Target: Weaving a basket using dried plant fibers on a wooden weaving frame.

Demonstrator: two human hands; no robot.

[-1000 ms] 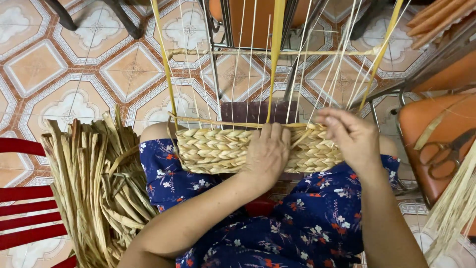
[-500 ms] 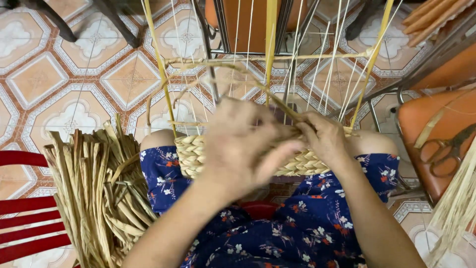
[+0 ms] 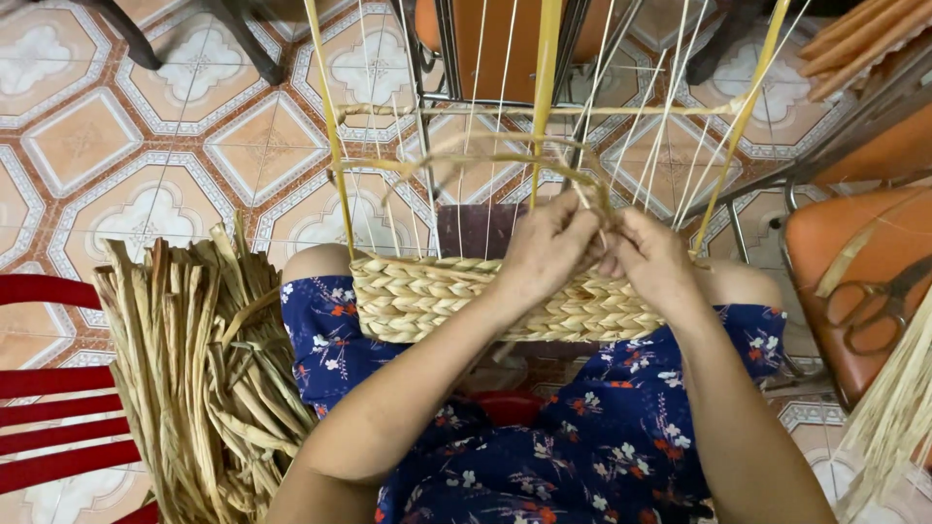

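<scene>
Both hands have closed together at the top edge of the woven basket (image 3: 485, 296) on the lap, left hand (image 3: 549, 247) and right hand (image 3: 649, 254) each pinching a dried strand (image 3: 466, 160), another weave underway.

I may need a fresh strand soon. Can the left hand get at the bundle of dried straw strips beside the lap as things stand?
Probably yes. The bundle of dried strips lies right beside the left leg, with nothing between them, but the left hand is busy at the woven basket and must let go first.
</scene>
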